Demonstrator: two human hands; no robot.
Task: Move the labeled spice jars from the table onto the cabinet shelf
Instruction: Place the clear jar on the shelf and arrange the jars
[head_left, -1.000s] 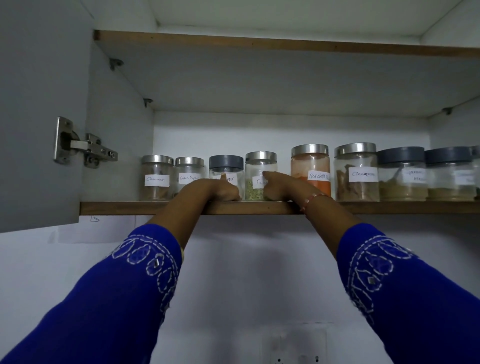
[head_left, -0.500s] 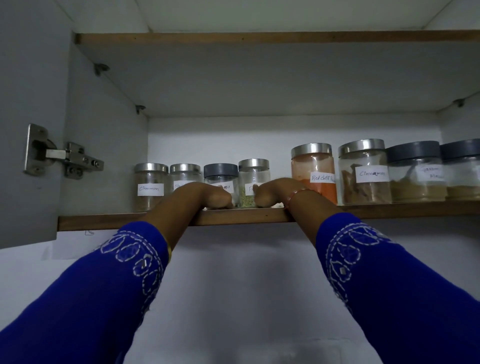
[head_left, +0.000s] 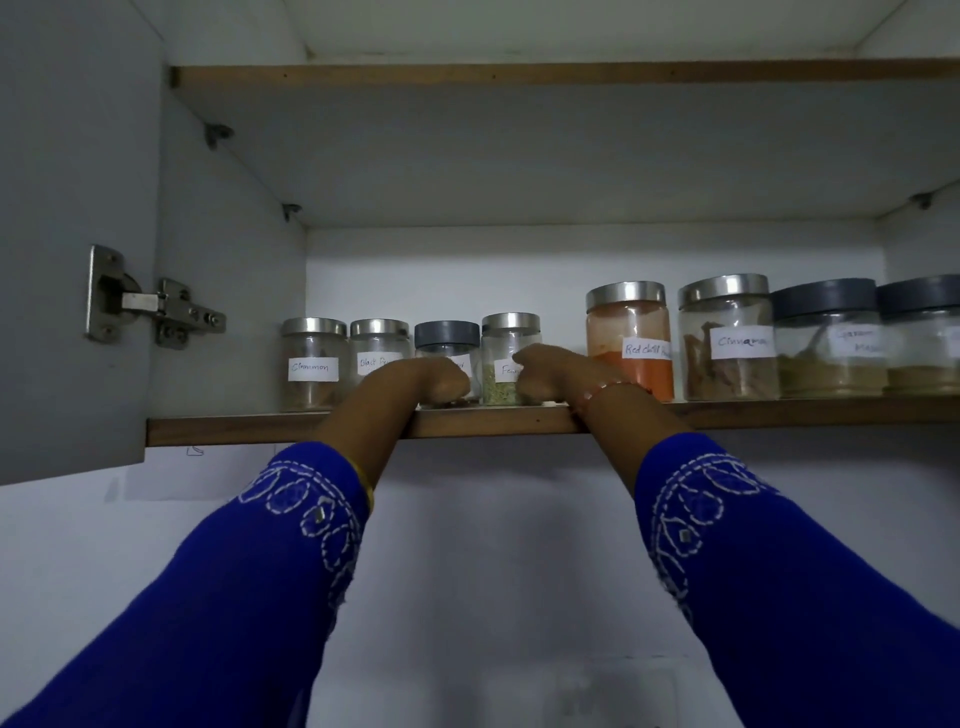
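Note:
Several labeled glass spice jars stand in a row on the wooden cabinet shelf (head_left: 234, 428). My left hand (head_left: 439, 382) lies with curled fingers against the front of a grey-lidded jar (head_left: 447, 335). My right hand (head_left: 545, 374) is curled too, and one fingertip touches the label of the fennel jar (head_left: 506, 338) with green seeds. Neither hand wraps round a jar. Left of them stand a small cinnamon jar (head_left: 313, 364) and a black pepper jar (head_left: 378, 343). To the right are the red chilli jar (head_left: 628, 332), a larger cinnamon jar (head_left: 727, 322) and a garam masala jar (head_left: 826, 332).
The grey cabinet door (head_left: 72, 208) hangs open on the left, held by a metal hinge (head_left: 150, 304). Another grey-lidded jar (head_left: 924, 322) stands at the right edge. An upper shelf board (head_left: 519, 75) runs overhead. A white wall lies below the cabinet.
Both hands stay at the two middle jars, and their fingers have curled in lower against the jar fronts. The camera view has shifted slightly.

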